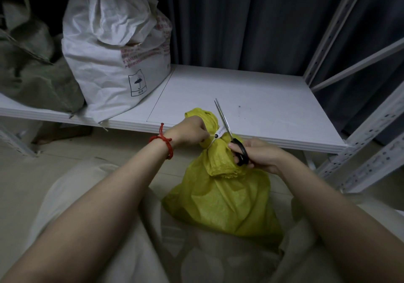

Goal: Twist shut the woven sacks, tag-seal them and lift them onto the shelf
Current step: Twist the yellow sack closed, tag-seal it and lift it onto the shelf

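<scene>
Between our knees stands the yellow woven plastic sack (223,201). Our left hand (190,132) pinches the white tag seal (220,132) round its twisted neck. Our right hand (258,153) grips black-handled steel scissors (225,122), fingers curled through the loops, blades nearly closed beside the tag.

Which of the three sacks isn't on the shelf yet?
The yellow sack, down before the shelf, tag seal round its neck pinched by the left hand; right hand holds scissors. The white sack and grey-green sack sit on it.

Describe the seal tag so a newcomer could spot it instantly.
In front of the white shelf stands a yellow sack. A white tie cinches its neck; the seal tag is the small white strip with dark print there, beside the scissors blades.
</scene>
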